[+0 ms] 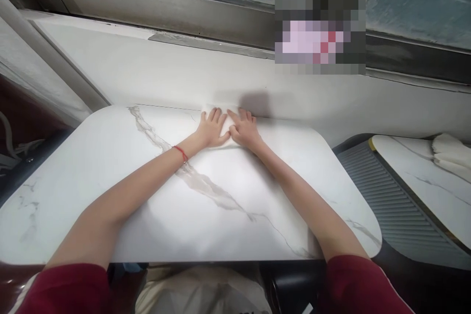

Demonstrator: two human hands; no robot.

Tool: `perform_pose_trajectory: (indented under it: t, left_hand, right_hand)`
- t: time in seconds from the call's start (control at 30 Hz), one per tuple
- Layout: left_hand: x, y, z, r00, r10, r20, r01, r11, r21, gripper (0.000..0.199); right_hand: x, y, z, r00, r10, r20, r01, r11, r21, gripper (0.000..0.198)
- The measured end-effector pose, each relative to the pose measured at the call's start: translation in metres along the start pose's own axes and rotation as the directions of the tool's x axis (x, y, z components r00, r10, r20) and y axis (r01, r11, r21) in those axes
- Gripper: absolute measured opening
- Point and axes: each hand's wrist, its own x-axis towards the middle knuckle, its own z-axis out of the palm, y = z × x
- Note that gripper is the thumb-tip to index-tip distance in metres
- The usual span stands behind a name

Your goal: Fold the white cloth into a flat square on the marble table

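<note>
A white cloth (228, 121) lies flat at the far edge of the white marbled table (154, 225), close to the wall. My left hand (212, 128) rests palm down on it, fingers spread and pointing away from me. Beside it, my right hand (245, 128) also presses on the cloth, its index finger stretched out and the other fingers slightly bent. The two thumbs almost meet over the cloth. Much of the cloth is hidden under both hands. A red string bracelet (181, 153) circles my left wrist.
A white wall (165, 73) rises behind the table, with a metal window frame (154, 14) above it. To the right is another marbled table (423, 171) with a pale crumpled cloth (452, 152) on it, beside a grey ribbed surface (390, 196). A pixelated patch covers part of the window.
</note>
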Motion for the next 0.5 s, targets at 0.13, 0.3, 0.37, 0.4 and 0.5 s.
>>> perform_pose_trajectory:
  t: [0.13,0.3,0.37,0.4,0.5]
  left_hand:
    - [-0.001,-0.001,0.000,1.000,0.012,-0.010,-0.013,1.000,-0.006,0.068]
    - [-0.003,0.000,-0.001,1.000,0.019,-0.016,-0.019,1.000,0.011,0.066]
    - [-0.004,0.000,-0.002,1.000,0.020,-0.023,-0.020,1.000,0.014,0.066]
    - [-0.004,0.000,-0.002,0.999,0.021,-0.025,-0.021,1.000,0.015,0.066]
    - [-0.007,0.001,-0.003,1.000,0.022,-0.010,-0.021,0.999,0.028,0.066]
  right_hand:
    - [-0.002,0.001,0.000,1.000,-0.011,-0.001,0.011,1.000,-0.007,0.065]
    - [-0.003,-0.002,-0.004,1.000,-0.009,0.023,0.009,1.000,-0.003,0.064]
    - [-0.004,-0.003,-0.006,0.999,-0.008,0.031,0.008,1.000,-0.007,0.063]
    - [-0.005,-0.004,-0.008,0.999,-0.007,0.035,0.008,1.000,-0.010,0.063]
    - [-0.008,-0.007,-0.011,0.999,0.001,0.050,0.001,1.000,-0.023,0.063]
